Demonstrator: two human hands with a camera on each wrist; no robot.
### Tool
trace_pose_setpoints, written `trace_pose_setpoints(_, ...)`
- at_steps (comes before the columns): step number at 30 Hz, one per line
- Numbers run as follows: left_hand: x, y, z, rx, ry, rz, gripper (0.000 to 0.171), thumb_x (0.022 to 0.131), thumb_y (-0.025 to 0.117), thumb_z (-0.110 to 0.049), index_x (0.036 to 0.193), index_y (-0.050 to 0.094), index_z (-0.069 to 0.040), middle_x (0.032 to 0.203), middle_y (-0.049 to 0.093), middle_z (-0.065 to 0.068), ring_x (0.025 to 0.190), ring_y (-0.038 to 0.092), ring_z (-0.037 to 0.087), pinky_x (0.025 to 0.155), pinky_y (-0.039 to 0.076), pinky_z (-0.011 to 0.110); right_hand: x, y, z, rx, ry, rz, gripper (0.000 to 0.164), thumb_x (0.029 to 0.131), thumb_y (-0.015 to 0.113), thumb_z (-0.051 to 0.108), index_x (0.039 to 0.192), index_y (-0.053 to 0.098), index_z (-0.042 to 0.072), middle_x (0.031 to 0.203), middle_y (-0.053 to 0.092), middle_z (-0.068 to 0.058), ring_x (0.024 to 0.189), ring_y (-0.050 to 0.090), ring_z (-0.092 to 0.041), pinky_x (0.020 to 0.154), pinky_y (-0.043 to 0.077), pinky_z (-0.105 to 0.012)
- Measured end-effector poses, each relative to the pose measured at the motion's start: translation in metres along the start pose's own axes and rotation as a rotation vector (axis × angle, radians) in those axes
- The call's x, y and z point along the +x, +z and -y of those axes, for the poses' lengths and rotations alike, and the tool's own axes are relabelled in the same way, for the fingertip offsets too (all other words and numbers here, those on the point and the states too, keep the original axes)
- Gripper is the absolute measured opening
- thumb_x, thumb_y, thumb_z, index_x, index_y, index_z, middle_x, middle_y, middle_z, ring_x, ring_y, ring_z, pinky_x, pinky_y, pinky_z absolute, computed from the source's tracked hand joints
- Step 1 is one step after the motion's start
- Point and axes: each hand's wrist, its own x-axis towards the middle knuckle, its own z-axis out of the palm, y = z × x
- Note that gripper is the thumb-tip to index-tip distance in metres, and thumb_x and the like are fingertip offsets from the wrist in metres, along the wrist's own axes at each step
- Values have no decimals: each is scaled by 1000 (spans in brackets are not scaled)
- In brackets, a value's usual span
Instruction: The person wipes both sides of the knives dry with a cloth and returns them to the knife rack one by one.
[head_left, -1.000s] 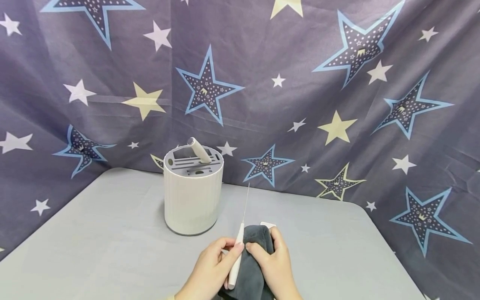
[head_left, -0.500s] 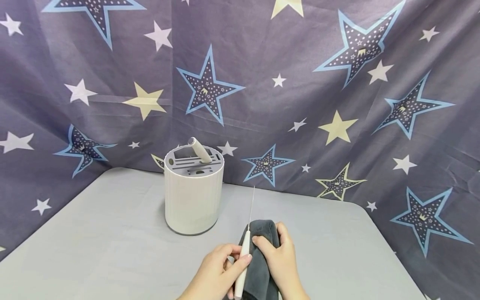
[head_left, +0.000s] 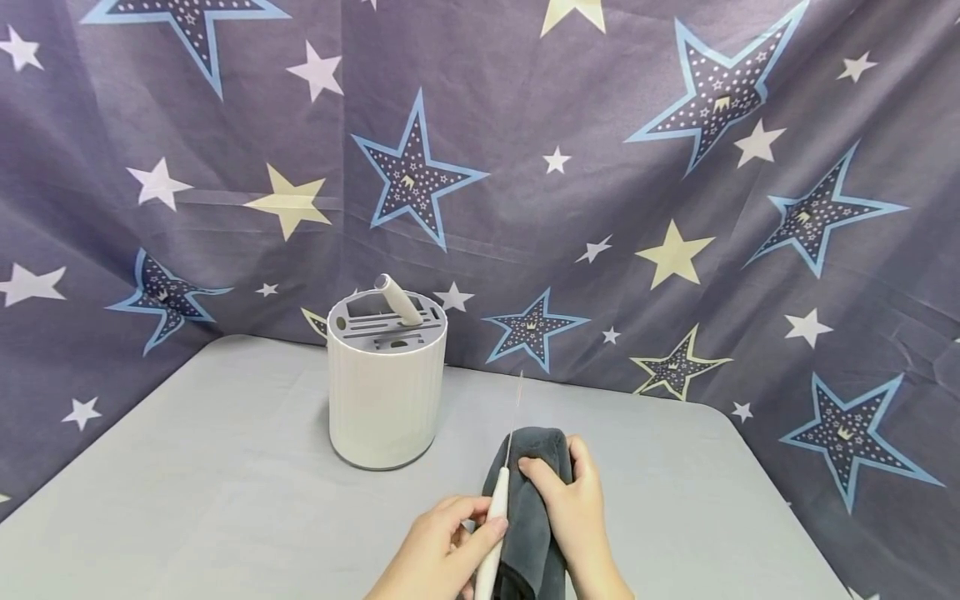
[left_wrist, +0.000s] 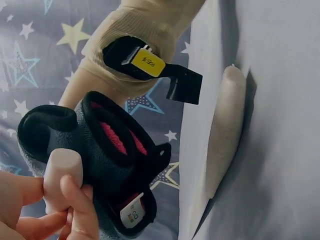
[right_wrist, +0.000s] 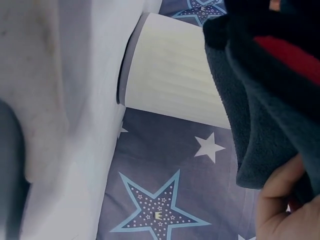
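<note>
Right of the white, ribbed, cylindrical knife block (head_left: 385,404) and nearer the camera, the left hand (head_left: 438,546) is pinching a slender white-handled knife (head_left: 498,493); slightly farther right, the right hand (head_left: 577,507) is gripping dark-grey plush cloth (head_left: 529,533).

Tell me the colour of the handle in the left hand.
The handle is white, clearest in the head view.

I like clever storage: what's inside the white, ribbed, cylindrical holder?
One tilted off-white handle sticks up from the slotted grey top of the holder. Whatever lies below that top is covered and cannot be seen.
</note>
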Motion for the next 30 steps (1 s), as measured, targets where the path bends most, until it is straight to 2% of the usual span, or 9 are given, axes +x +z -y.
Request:
trace_pose_setpoints(4, 1, -2, 0, -48, -58, -1, 46, 101, 57, -31, 128, 59, 6, 104, 62, 9, 63, 58, 10, 51, 55, 28, 0, -1, 2, 23, 12, 7, 23, 83, 72, 9, 90, 52, 2, 74, 57, -1, 57, 55, -12, 51, 50, -27)
trace_pose_setpoints(7, 2, -3, 1, -66, -74, -18, 48, 101, 57, -31, 131, 56, 6, 106, 65, 10, 67, 61, 12, 53, 56, 28, -1, -3, 4, 29, 27, 13, 23, 84, 72, 11, 92, 52, 3, 75, 57, -1, 57, 55, -13, 51, 50, -28)
trace_pose_setpoints(10, 2, -3, 2, -86, -77, -38, 51, 101, 56, -30, 134, 52, 9, 113, 63, 12, 71, 62, 11, 54, 56, 28, -2, -3, 4, 38, 37, 17, 24, 85, 72, 11, 92, 51, 3, 75, 56, -1, 56, 56, -13, 51, 50, -28)
trace_pose_setpoints(15, 3, -3, 4, -98, -73, -65, 54, 100, 57, -30, 135, 50, 11, 113, 61, 14, 74, 62, 12, 56, 57, 27, -2, -3, 4, 32, 36, 11, 24, 84, 73, 12, 92, 51, 3, 74, 57, 0, 57, 56, -13, 52, 50, -28)
trace_pose_setpoints(19, 4, -4, 4, -45, -68, -96, 50, 102, 53, -29, 134, 52, 9, 112, 65, 12, 85, 64, 14, 64, 56, 25, -2, -3, 3, 26, 28, -1, 24, 83, 74, 11, 91, 52, 3, 73, 57, 1, 57, 55, -12, 52, 50, -27)
trace_pose_setpoints(22, 3, -3, 3, -95, -76, -101, 47, 104, 46, -24, 136, 48, 9, 107, 65, 12, 81, 64, 18, 63, 57, 27, -2, -3, 3, 29, 25, -4, 24, 82, 74, 10, 90, 52, 3, 73, 56, 1, 57, 55, -12, 52, 49, -27)
trace_pose_setpoints(26, 3, -2, 2, -225, -90, -96, 45, 106, 38, -18, 140, 38, 12, 105, 61, 15, 72, 59, 19, 54, 57, 31, -3, -3, 4, 33, 23, -2, 24, 83, 73, 10, 90, 52, 3, 73, 56, 1, 58, 55, -12, 52, 49, -27)
trace_pose_setpoints(30, 3, -2, 2, -241, -78, -131, 44, 107, 35, -15, 140, 36, 13, 108, 60, 16, 74, 57, 18, 53, 56, 30, -4, -3, 5, 33, 18, 2, 24, 83, 73, 10, 91, 52, 3, 74, 56, 2, 59, 56, -12, 52, 49, -27)
